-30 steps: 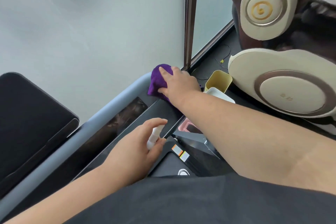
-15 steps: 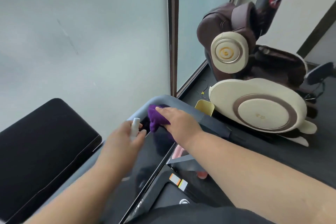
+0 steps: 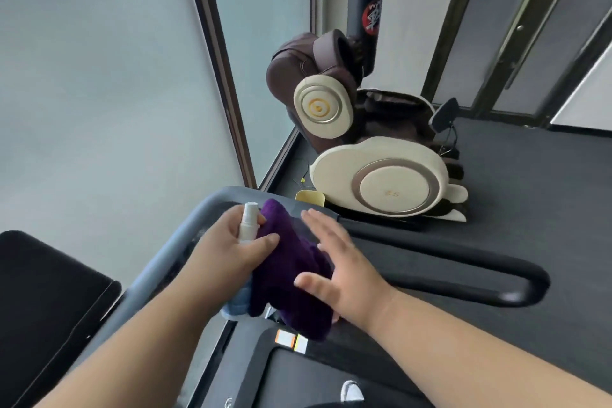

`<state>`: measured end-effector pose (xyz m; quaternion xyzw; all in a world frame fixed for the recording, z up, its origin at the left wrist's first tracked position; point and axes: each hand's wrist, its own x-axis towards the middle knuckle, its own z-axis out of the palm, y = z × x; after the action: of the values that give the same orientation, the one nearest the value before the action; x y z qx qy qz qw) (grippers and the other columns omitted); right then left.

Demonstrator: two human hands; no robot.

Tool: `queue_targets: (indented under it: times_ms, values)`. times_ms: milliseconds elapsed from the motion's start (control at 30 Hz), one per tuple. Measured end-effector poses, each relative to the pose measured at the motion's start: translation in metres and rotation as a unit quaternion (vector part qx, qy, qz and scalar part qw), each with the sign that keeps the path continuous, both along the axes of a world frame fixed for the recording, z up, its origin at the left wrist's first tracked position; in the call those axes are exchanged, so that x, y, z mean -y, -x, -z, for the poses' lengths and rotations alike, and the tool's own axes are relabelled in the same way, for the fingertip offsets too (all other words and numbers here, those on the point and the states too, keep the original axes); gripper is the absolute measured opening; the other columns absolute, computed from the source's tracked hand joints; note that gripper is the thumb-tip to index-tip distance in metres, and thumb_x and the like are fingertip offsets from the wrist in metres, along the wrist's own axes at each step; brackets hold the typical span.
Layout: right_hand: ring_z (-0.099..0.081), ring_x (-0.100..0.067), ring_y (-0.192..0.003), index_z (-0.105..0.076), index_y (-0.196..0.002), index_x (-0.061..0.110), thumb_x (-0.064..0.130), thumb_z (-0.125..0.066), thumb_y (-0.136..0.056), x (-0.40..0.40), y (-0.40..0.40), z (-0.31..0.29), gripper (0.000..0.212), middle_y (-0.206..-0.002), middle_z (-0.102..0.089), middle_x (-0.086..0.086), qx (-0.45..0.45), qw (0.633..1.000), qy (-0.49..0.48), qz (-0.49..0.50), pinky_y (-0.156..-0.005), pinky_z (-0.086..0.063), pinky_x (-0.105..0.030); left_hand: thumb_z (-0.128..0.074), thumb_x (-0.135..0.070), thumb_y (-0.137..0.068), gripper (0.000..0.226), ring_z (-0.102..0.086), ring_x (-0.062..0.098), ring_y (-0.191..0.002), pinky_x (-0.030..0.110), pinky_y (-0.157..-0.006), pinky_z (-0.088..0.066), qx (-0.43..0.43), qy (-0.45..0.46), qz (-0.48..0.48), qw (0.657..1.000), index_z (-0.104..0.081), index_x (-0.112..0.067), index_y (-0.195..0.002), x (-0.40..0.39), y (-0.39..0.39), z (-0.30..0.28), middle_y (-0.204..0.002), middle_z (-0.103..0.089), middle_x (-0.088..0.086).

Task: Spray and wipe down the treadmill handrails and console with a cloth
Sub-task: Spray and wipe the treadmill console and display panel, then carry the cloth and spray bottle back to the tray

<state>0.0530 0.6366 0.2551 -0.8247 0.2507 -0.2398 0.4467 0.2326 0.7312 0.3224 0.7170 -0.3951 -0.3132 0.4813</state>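
My left hand [image 3: 231,245] grips a small white-topped spray bottle [image 3: 247,224] and pinches the purple cloth [image 3: 291,275] with thumb and fingers. The cloth hangs down over the treadmill console. My right hand [image 3: 337,272] is just right of the cloth, fingers straight and spread, its palm side against the cloth. The grey front handrail [image 3: 185,235] curves behind both hands, and the black right handrail [image 3: 463,278] runs off to the right. The console under the hands is mostly hidden.
A black screen or pad [image 3: 43,301] stands at the left. A brown and cream massage chair [image 3: 374,149] sits on the dark floor to the right, with a yellow bin [image 3: 309,197] beside it. Frosted glass panels rise ahead. The treadmill belt [image 3: 298,381] lies below.
The view tilted up. My left hand moved right with the bottle and took hold of the cloth. My right hand let go of the cloth and opened beside it.
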Motion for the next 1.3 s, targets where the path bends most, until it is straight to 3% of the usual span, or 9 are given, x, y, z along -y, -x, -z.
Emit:
queue_targets:
  times_ms: [67,133,233,367,500,600,800,1033,1300]
  values:
    - [-0.020,-0.003,-0.149,-0.012,-0.152,0.055,0.089,-0.059,-0.065,0.008,0.033,-0.006,0.105,-0.164,-0.015,0.018,0.013,0.984,-0.170,0.051,-0.122,-0.022,-0.044,-0.074,-0.039,-0.065,0.026,-0.063,0.015,-0.075,0.040,-0.073,-0.053,-0.013,0.012,0.061,0.998,-0.060,-0.032,-0.086,0.007,0.022,-0.008,-0.076,-0.065,-0.005]
    - [-0.035,-0.014,-0.145,-0.016,-0.153,0.049,0.088,-0.070,-0.055,0.013,0.062,-0.011,0.119,-0.162,-0.029,0.007,0.047,0.927,-0.372,0.026,-0.120,-0.025,-0.044,-0.074,-0.042,-0.062,0.032,-0.057,0.017,-0.074,0.042,-0.070,-0.048,-0.025,0.039,0.117,0.992,-0.060,-0.027,-0.086,0.015,0.046,-0.018,-0.077,-0.061,0.000]
    - [-0.046,-0.024,-0.138,-0.029,-0.155,0.029,0.051,-0.084,-0.073,0.014,0.103,-0.015,0.101,-0.153,-0.046,-0.004,0.164,0.865,-0.473,-0.039,-0.115,-0.037,-0.045,-0.075,-0.039,-0.062,0.038,-0.057,0.021,-0.073,0.040,-0.067,-0.047,-0.064,0.067,0.172,0.981,-0.058,-0.018,-0.088,0.028,0.084,-0.031,-0.078,-0.059,0.006]
    - [-0.059,-0.022,-0.125,-0.049,-0.141,0.019,0.021,-0.089,-0.069,0.014,0.169,-0.023,0.083,-0.138,-0.061,-0.009,0.259,0.848,-0.458,0.059,-0.094,-0.051,-0.029,-0.078,-0.034,-0.061,0.031,-0.059,0.015,-0.064,0.025,-0.054,-0.048,-0.122,0.086,0.244,0.958,-0.058,-0.023,-0.081,0.050,0.152,-0.035,-0.072,-0.060,0.002]
    - [-0.067,-0.023,-0.113,-0.055,-0.131,0.029,0.012,-0.082,-0.076,0.022,0.264,-0.017,0.063,-0.123,-0.070,-0.002,0.311,0.831,-0.418,0.194,-0.089,-0.056,-0.041,-0.078,-0.038,-0.064,0.031,-0.063,0.017,-0.071,0.028,-0.059,-0.052,-0.102,0.077,0.262,0.957,-0.062,-0.023,-0.087,0.081,0.236,-0.020,-0.079,-0.064,0.007]
    - [-0.065,-0.016,-0.116,-0.054,-0.128,0.047,0.023,-0.082,-0.078,0.031,0.342,-0.016,0.062,-0.122,-0.067,0.013,0.268,0.869,-0.296,0.291,-0.098,-0.053,-0.045,-0.075,-0.027,-0.080,0.023,-0.063,0.012,-0.076,0.024,-0.064,-0.051,-0.072,0.068,0.261,0.960,-0.060,-0.018,-0.095,0.108,0.311,-0.008,-0.083,-0.066,0.002]
    - [-0.061,0.003,-0.114,-0.047,-0.126,0.059,0.019,-0.074,-0.090,0.064,0.460,-0.028,0.060,-0.122,-0.061,0.031,0.253,0.865,-0.183,0.392,-0.101,-0.050,-0.031,-0.072,-0.028,-0.083,0.020,-0.061,0.003,-0.073,0.020,-0.063,-0.051,-0.079,0.070,0.273,0.956,-0.060,-0.025,-0.099,0.155,0.441,-0.001,-0.079,-0.066,-0.011]
    - [-0.060,0.006,-0.109,-0.057,-0.112,0.064,0.021,-0.064,-0.096,0.096,0.513,-0.038,0.046,-0.120,-0.064,0.024,0.178,0.873,-0.114,0.440,-0.096,-0.049,-0.022,-0.073,-0.018,-0.084,0.036,-0.066,0.007,-0.087,0.026,-0.078,-0.056,0.021,0.041,0.335,0.941,-0.063,-0.046,-0.105,0.198,0.496,0.004,-0.096,-0.068,-0.016]
    - [-0.053,0.012,-0.112,-0.061,-0.117,0.059,0.018,-0.058,-0.100,0.142,0.551,-0.054,0.045,-0.132,-0.055,0.017,0.022,0.904,-0.069,0.422,-0.099,-0.040,-0.009,-0.070,-0.014,-0.086,0.053,-0.058,-0.005,-0.108,0.022,-0.091,-0.049,0.004,0.058,0.412,0.909,-0.056,-0.047,-0.126,0.266,0.517,0.007,-0.117,-0.064,-0.022]
